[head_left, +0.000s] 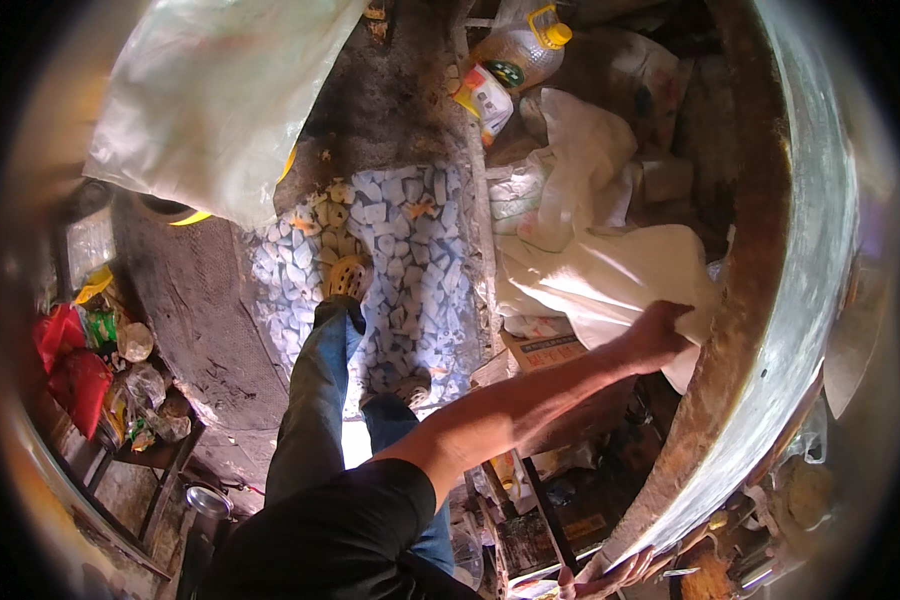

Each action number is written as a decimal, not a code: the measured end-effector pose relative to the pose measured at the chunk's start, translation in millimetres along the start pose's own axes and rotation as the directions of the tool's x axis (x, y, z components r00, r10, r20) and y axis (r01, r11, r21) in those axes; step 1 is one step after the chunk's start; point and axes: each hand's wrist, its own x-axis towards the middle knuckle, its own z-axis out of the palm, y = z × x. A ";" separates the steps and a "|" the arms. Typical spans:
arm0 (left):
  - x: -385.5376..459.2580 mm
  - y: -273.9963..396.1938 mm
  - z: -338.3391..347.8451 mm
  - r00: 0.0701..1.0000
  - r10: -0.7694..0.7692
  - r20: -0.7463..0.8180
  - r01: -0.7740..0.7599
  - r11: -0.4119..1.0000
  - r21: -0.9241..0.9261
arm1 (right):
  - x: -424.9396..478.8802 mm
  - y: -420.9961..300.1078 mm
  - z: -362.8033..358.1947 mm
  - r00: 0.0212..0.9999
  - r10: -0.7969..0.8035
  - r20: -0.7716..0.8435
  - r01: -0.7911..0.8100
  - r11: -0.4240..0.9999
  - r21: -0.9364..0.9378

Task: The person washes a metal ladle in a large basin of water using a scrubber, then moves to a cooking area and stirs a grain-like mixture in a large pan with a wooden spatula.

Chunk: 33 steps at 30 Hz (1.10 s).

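Observation:
My left arm reaches across to the right, and my left hand [656,339] is closed on a fold of a white cloth or sack [607,270]. The white material hangs beside the brown edge [754,210] of a table and spreads over the things stored below. At the lower right, my right hand [607,579] is cut off by the picture's rim. Its fingers lie over the table's edge, with the thumb on the near side. Directly under my left forearm is a printed cardboard box [547,352], partly hidden.
A pebble-patterned mat [405,217] lies underfoot. Beyond it stands a plastic oil bottle [521,52] with a yellow cap, beside a printed packet [487,97]. Translucent sheeting [217,97] hangs at upper left. Red bags [79,386] and wrappers fill the left side, above a metal frame [165,487].

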 end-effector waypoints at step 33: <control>79.5 -184.3 -183.5 0.649 -0.102 -0.754 0.653 0.583 0.483 | 12.3 2.4 22.3 1.000 -0.026 -0.004 0.026 1.000 0.005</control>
